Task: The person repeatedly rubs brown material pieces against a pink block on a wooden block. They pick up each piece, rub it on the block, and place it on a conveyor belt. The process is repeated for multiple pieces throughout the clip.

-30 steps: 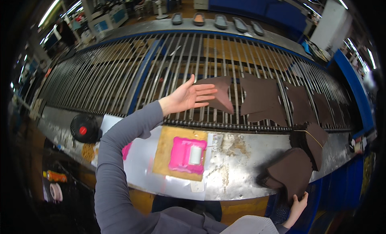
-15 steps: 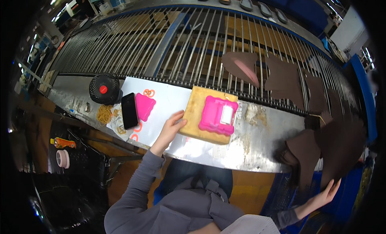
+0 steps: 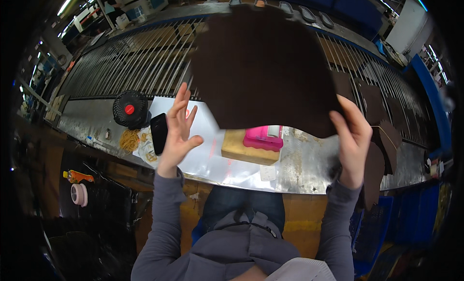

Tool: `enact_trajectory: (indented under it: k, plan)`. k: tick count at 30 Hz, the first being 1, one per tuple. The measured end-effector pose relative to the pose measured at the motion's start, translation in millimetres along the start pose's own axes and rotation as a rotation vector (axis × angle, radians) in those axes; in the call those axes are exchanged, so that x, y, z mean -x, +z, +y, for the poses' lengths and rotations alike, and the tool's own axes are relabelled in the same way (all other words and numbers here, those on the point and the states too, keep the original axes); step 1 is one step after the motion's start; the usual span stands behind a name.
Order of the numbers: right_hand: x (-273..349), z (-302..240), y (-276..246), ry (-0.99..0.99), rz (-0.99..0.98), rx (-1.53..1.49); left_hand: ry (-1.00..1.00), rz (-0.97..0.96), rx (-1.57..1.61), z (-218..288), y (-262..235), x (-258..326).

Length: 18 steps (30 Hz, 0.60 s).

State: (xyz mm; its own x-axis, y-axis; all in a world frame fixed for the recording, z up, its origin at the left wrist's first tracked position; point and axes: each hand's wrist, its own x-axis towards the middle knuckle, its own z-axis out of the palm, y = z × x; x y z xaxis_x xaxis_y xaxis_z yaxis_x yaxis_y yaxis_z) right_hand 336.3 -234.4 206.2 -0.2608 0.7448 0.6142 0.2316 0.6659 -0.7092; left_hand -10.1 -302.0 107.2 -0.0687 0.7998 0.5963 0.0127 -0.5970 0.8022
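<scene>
A large dark brown sheet piece [image 3: 266, 73] with a curved outline is lifted in front of me over the bench and the rods. My right hand [image 3: 354, 136] pinches its lower right corner between thumb and fingers. My left hand [image 3: 179, 129] is raised by the sheet's left edge, fingers spread and holding nothing. Below the sheet, a yellowish block [image 3: 251, 153] lies on the bench with a pink scallop-edged case [image 3: 262, 142] on top, both partly hidden. More brown pieces [image 3: 386, 145], some with a band around them, lie at the bench's right end.
Metal rods [image 3: 140, 54] form a conveyor beyond the metal bench [image 3: 309, 160]. On the left stand a black fan [image 3: 131, 109], a black phone [image 3: 159, 132], rubber bands [image 3: 129, 140] and white paper [image 3: 203, 155]. Blue crates [image 3: 411, 218] sit low on the right.
My right hand has brought a brown sheet up from the pile on the right to in front of me. My left hand has left the block's edge and risen, fingers spreading.
</scene>
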Motion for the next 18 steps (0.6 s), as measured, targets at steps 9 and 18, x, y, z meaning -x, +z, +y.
enact_trajectory:
  k: [9,18]
  plan:
    - [-26,18,59,-0.024,-0.152,-0.377,0.044,-0.152,0.33,4,-40,12]
    - [-30,55,52,-0.056,-0.36,0.032,-0.157,-0.192,-0.47,11,-25,-20]
